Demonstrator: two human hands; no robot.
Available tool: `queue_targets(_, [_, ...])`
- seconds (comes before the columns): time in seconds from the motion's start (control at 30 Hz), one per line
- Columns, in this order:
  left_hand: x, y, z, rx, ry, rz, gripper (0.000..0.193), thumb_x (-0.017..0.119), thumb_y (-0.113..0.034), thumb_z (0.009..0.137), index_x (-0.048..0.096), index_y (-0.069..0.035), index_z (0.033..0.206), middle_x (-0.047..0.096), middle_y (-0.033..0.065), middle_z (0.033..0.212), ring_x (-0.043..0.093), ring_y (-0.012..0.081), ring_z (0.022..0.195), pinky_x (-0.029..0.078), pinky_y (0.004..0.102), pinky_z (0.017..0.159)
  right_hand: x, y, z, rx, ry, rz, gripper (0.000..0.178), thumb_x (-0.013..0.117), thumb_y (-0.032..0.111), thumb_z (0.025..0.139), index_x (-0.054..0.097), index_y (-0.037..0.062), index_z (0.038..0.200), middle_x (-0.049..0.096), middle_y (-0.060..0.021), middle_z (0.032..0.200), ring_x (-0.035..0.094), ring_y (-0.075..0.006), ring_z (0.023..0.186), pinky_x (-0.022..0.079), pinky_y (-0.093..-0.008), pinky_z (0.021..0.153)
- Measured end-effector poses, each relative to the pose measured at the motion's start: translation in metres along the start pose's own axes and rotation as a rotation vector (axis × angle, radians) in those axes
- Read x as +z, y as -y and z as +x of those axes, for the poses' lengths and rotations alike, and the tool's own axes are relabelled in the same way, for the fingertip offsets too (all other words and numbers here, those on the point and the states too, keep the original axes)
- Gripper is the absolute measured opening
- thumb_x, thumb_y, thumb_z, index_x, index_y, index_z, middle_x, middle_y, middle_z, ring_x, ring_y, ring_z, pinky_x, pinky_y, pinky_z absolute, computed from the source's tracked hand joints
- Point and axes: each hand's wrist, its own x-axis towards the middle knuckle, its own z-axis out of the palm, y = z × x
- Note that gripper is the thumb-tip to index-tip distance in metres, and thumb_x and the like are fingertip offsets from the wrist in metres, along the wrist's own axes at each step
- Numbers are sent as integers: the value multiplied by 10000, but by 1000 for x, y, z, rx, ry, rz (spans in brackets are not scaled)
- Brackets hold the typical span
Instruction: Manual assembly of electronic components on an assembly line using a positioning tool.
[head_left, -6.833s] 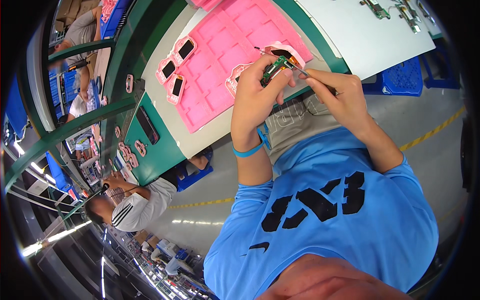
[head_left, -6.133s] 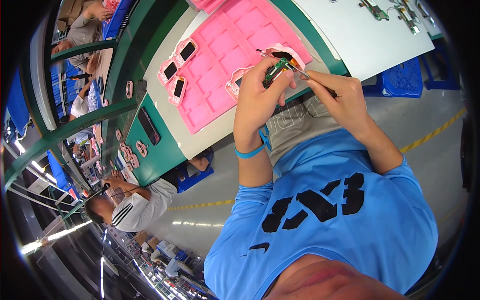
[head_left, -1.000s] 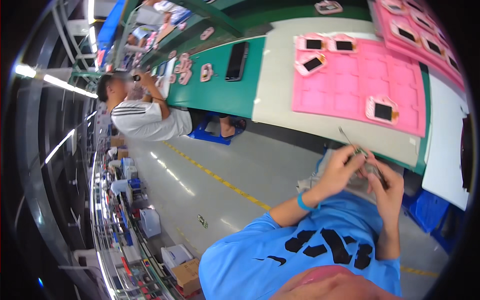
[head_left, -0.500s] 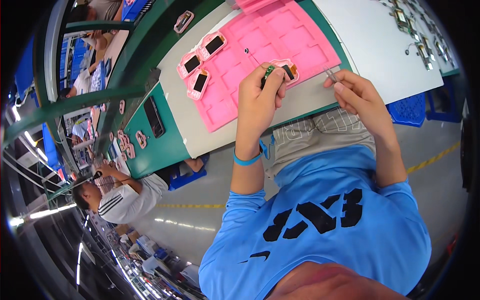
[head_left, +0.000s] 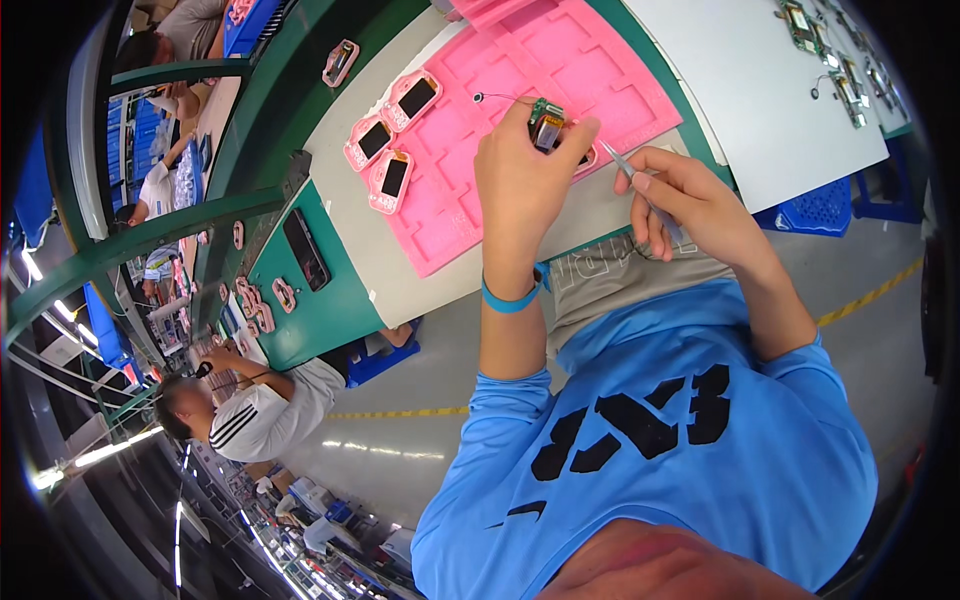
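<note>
My left hand (head_left: 522,185) grips a small green circuit board (head_left: 540,108) between thumb and fingers. A dark and yellowish part (head_left: 547,134) shows on the board, and a thin wire runs from it to a small round black piece (head_left: 478,98). Closed around silver tweezers (head_left: 622,162) is my right hand (head_left: 690,198), their tips pointing toward the left hand. Beneath lies a pink compartment tray (head_left: 447,240). A pink casing (head_left: 587,162) shows partly behind my left thumb; the rest of it is hidden.
Several pink casings with black screens (head_left: 414,98) rest on the tray's left side. A phone (head_left: 306,250) lies on the green table (head_left: 340,310). More circuit boards (head_left: 845,88) sit on a white surface at right. A person (head_left: 270,410) works at left, near a blue stool (head_left: 385,362).
My left hand has turned, and the board now shows its dark and yellowish part. The tweezers in my right hand have moved left, closer to the board. The view has shifted slightly.
</note>
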Motion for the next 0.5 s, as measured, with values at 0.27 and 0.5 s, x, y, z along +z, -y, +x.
queue_targets(0.27, [1, 21, -1, 108, -34, -36, 254, 769, -153, 911, 706, 33, 1073, 775, 122, 851, 678, 215, 694, 548, 331, 661, 11, 3, 3, -14, 29, 31, 226, 449, 191, 1164, 615, 39, 1139, 675, -86, 633, 508, -116, 398, 411, -219, 403])
queue_targets(0.5, [0, 20, -5, 118, -38, -88, 221, 747, -107, 930, 696, 39, 1087, 776, 133, 893, 682, 218, 721, 547, 332, 670, 15, -8, 13, 67, 47, 18, 253, 435, 243, 1174, 591, 68, 1078, 646, -72, 567, 484, -114, 369, 382, -218, 387])
